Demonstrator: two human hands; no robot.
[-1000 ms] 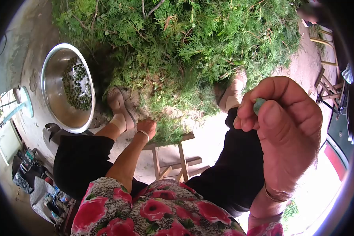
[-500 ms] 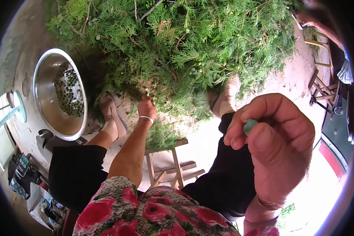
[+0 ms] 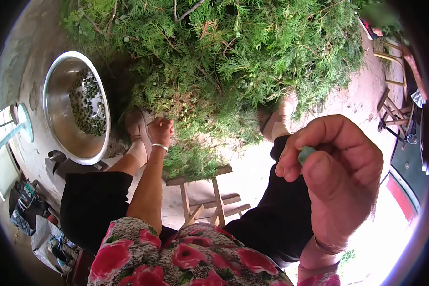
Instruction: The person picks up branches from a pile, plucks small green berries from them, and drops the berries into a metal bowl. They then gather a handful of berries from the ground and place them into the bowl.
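Close to the camera, my right hand (image 3: 341, 164) pinches a small blue-green seed cone (image 3: 306, 154) between thumb and forefinger. My left hand (image 3: 160, 131), with a white bangle at its wrist, is held low by my left shoe. Its fingers are curled closed, and whatever they hold is too small to make out. Just beyond it spreads a big heap of green conifer branches (image 3: 252, 57). To the left stands a wide metal basin (image 3: 62, 105), with many small green cones (image 3: 88, 105) lying inside.
A small wooden stool (image 3: 218, 200) between my legs carries green sprigs (image 3: 190, 162). My shoes (image 3: 137, 125) border the heap. At far right are another wooden stool (image 3: 393, 112) and part of another person's arm (image 3: 414, 71). A pale blue stand (image 3: 25, 123) is at far left.
My left hand has drawn back from the branches, moving left toward the basin, with its fingers curled. My right hand keeps its pinch on the cone. The view has shifted slightly.
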